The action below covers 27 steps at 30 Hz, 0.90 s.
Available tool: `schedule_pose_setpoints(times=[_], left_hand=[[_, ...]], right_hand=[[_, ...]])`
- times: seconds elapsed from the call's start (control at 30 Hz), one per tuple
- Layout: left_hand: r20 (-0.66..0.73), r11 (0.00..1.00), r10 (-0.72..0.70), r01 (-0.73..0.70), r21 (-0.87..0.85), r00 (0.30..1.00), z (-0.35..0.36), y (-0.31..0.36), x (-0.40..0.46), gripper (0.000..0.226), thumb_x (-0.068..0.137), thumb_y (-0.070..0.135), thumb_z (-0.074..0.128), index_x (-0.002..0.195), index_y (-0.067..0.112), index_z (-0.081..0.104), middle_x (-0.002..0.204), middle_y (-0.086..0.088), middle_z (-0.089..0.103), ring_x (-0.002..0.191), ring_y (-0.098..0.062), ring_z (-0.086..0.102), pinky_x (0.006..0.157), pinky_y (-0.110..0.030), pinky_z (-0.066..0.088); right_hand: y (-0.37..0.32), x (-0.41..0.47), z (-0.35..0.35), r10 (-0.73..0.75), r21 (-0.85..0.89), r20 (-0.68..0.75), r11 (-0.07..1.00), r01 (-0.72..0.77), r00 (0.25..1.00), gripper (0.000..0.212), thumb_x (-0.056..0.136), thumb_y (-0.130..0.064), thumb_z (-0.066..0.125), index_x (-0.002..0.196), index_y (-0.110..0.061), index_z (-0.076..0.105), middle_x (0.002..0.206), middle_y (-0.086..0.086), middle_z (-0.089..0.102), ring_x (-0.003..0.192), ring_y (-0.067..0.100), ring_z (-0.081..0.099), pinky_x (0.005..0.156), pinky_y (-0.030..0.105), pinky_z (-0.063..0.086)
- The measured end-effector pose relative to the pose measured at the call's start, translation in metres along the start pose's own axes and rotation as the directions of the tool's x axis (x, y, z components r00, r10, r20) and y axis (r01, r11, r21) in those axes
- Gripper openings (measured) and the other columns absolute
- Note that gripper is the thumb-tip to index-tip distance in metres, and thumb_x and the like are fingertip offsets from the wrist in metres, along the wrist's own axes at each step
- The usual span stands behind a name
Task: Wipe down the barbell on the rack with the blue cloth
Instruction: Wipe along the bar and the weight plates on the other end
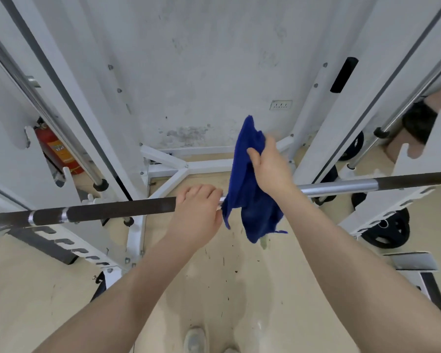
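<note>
The barbell (341, 186) lay across the rack (367, 138). The left hand (197, 212) curled around its middle. Just right of that hand, the right hand (270, 169) gripped the blue cloth (245, 179), draped over the bar. The cloth looked soft and light; the bar, probably heavy and stiff.

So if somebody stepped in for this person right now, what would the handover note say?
Left hand: grips the barbell near its middle, steadying it.
Right hand: holds the blue cloth, which is draped over the bar just right of the left hand.
The barbell lies across the white rack.
Done: cloth is on the bar. How much has been wiped cannot be told.
Left: run the cloth along the whole bar, both dark knurled sections and the shiny middle.
</note>
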<state>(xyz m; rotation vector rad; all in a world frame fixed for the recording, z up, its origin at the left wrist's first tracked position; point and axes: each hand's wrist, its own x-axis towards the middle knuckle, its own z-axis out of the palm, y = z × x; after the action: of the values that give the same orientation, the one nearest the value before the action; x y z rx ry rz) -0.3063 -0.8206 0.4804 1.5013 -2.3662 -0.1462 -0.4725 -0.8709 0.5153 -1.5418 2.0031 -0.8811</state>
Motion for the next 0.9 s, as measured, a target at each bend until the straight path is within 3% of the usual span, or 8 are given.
schedule_pose_setpoints(times=[0.07,0.1,0.23,0.4,0.57,0.7,0.8,0.9], left_hand=[[0.061,0.999,0.03,-0.033,0.042,0.998,-0.001,0.0,0.005,0.031,0.088,0.017,0.051,0.118,0.017,0.056,0.116,0.002,0.058,0.111,-0.023,0.051,0.096,-0.031,0.018],[0.094,0.998,0.035,-0.04,0.054,0.995,-0.001,-0.002,0.008,0.033,0.09,0.018,0.047,0.122,0.018,0.053,0.119,0.003,0.055,0.113,-0.022,0.049,0.096,-0.031,0.02],[0.145,0.998,0.039,-0.046,0.05,0.989,-0.003,-0.009,0.016,0.033,0.092,0.015,0.044,0.124,0.022,0.052,0.121,0.002,0.054,0.113,-0.022,0.047,0.093,-0.032,0.031],[0.187,0.996,0.049,-0.062,0.061,0.981,-0.006,-0.015,0.025,0.026,0.092,0.024,0.048,0.117,0.021,0.054,0.112,0.002,0.057,0.105,-0.021,0.051,0.084,-0.03,0.034],[0.181,0.997,0.082,-0.083,0.0,0.98,-0.006,-0.02,0.024,0.027,0.093,0.024,0.048,0.119,0.02,0.053,0.109,0.001,0.057,0.101,-0.02,0.051,0.082,-0.029,0.035],[0.14,0.994,0.107,-0.106,-0.015,0.984,-0.005,-0.02,0.022,0.025,0.093,0.026,0.049,0.117,0.021,0.054,0.106,0.002,0.058,0.097,-0.019,0.052,0.08,-0.028,0.036],[0.153,0.994,0.099,-0.103,0.022,0.983,-0.004,-0.019,0.024,0.025,0.093,0.026,0.048,0.117,0.021,0.053,0.108,0.002,0.058,0.101,-0.02,0.052,0.079,-0.028,0.034],[0.171,0.996,0.08,-0.086,0.028,0.982,-0.005,-0.019,0.026,0.025,0.091,0.024,0.049,0.116,0.02,0.053,0.107,0.001,0.057,0.101,-0.02,0.052,0.079,-0.028,0.035]], right_hand=[[0.013,-0.008,0.002,-0.09,-0.444,0.064,0.889,0.109,0.994,0.07,0.093,-0.047,0.044,0.147,-0.011,0.016,0.149,0.009,0.031,0.135,0.029,0.029,0.109,0.042,0.024],[0.02,-0.018,0.0,-0.16,-0.542,0.108,0.818,0.193,0.981,0.075,0.091,-0.052,0.043,0.149,-0.015,0.013,0.154,0.007,0.023,0.141,0.027,0.018,0.114,0.044,0.011],[0.045,-0.047,-0.001,-0.297,-0.577,0.452,0.621,0.53,0.841,0.065,0.083,-0.049,0.054,0.14,-0.027,0.032,0.134,-0.004,0.047,0.121,0.023,0.042,0.106,0.036,0.023],[0.02,-0.033,0.034,-0.379,-0.659,0.396,0.517,0.546,0.836,0.026,0.089,-0.04,0.049,0.101,-0.018,0.043,0.096,-0.001,0.06,0.086,0.022,0.055,0.067,0.03,0.03],[0.05,-0.025,0.018,-0.401,-0.761,0.263,0.473,0.444,0.878,0.031,0.069,-0.031,0.072,0.075,-0.017,0.045,0.063,-0.003,0.055,0.056,0.021,0.053,0.054,0.027,0.031],[0.054,-0.032,0.023,-0.313,-0.788,0.123,0.546,0.285,0.942,0.03,0.055,-0.018,0.079,0.072,-0.014,0.055,0.058,0.001,0.057,0.055,0.024,0.054,0.058,0.031,0.042],[0.038,-0.044,0.053,-0.437,-0.774,0.116,0.523,0.357,0.892,0.031,0.048,-0.014,0.08,0.073,-0.012,0.062,0.062,0.002,0.06,0.058,0.025,0.057,0.063,0.033,0.047],[0.043,-0.045,0.062,-0.602,-0.79,0.053,0.463,0.402,0.797,0.008,0.068,-0.015,0.065,0.075,-0.013,0.062,0.068,0.001,0.061,0.07,0.026,0.059,0.088,0.037,0.037]])
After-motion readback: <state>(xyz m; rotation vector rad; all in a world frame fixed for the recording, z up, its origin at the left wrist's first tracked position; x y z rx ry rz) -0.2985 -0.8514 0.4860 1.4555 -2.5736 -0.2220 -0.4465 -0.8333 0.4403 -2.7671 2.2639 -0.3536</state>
